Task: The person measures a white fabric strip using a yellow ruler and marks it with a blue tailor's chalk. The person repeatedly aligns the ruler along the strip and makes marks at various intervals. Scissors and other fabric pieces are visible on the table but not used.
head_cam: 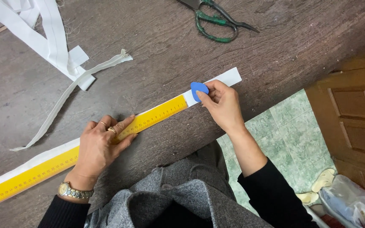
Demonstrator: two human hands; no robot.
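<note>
Head view: we are pressing the left hand (pixel 100 145) flat, fingers spread, on a yellow ruler (pixel 85 150) that is lying diagonally along a white fabric strip (pixel 227 78) on the dark wooden table (pixel 170 50). We are pinching a blue tailor's chalk (pixel 198 90) in the right hand (pixel 222 103), fingers closed on it, and its edge is touching the strip just past the ruler's far end. Green-handled scissors (pixel 214 21) are lying well apart at the table's far edge. White fabric scraps (pixel 51 42) are lying far left.
</note>
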